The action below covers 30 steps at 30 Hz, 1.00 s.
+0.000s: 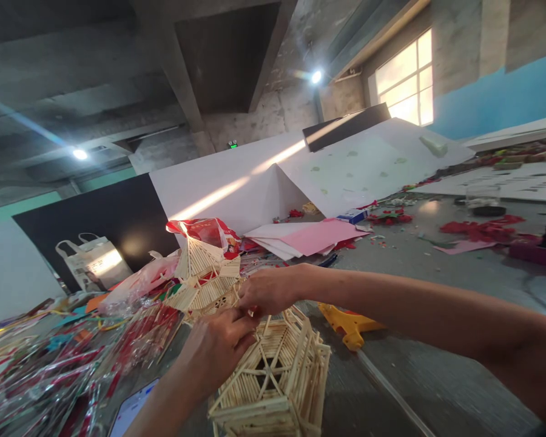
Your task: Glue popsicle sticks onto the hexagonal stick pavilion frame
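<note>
A hexagonal frame of thin wooden sticks (277,376) lies on the grey table (437,376) in front of me. A tiered roof-like piece of the same sticks (204,276) stands just behind it. My left hand (218,346) rests on the near edge of the frame, with its fingers curled round the join between the two pieces. My right hand (266,290) reaches in from the right, its fingers pinched at the roof piece's lower edge. What the fingertips pinch is hidden.
Clear bags of loose sticks and coloured scraps (50,370) cover the left. A yellow glue gun (348,325) lies right of the frame. Pink paper sheets (313,237), red scraps (477,229), a phone (131,409) and white boards (346,170) are around.
</note>
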Available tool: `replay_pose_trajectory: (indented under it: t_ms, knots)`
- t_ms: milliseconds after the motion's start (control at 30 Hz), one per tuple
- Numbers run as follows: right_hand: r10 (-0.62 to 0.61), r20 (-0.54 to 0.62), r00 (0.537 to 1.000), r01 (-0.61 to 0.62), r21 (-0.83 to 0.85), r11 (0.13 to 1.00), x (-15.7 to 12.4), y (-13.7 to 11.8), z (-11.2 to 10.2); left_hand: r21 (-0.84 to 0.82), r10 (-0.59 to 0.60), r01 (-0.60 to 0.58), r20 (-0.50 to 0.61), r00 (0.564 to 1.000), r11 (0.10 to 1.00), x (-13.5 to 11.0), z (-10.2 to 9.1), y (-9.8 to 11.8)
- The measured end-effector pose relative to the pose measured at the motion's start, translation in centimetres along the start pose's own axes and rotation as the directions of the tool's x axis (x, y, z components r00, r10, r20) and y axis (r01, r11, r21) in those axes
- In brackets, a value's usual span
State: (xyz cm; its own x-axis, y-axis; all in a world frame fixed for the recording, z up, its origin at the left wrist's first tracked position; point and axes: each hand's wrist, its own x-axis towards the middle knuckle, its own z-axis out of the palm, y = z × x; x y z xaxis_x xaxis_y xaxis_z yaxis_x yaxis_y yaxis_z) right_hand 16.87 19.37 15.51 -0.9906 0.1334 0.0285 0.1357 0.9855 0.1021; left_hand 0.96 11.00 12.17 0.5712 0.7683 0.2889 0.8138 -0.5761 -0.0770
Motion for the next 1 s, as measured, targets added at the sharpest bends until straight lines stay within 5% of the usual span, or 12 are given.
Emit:
replay_pose_trajectory:
  t_ms: [367, 667, 1000]
  knots:
    - [-0.014, -0.247, 0.969, 0.014, -0.001, 1.0, -3.8, -1.4, -1.6, 0.077, 0.063, -0.062, -0.009, 0.998, 0.995, 0.2, -0.1, -0.1]
    - [-0.014, -0.151, 0.988, -0.023, -0.239, 0.971, -3.7, -3.7, -0.8, 0.033, 0.104, -0.103, -0.038, 0.994, 0.994, 0.1, 0.3, -0.4]
    - [-0.04, -0.279, 0.96, -0.062, -0.346, 0.936, -3.2, -3.5, 0.9, 0.21, 0.101, -0.083, -0.076, 0.992, 0.974, 0.5, 0.5, 0.2]
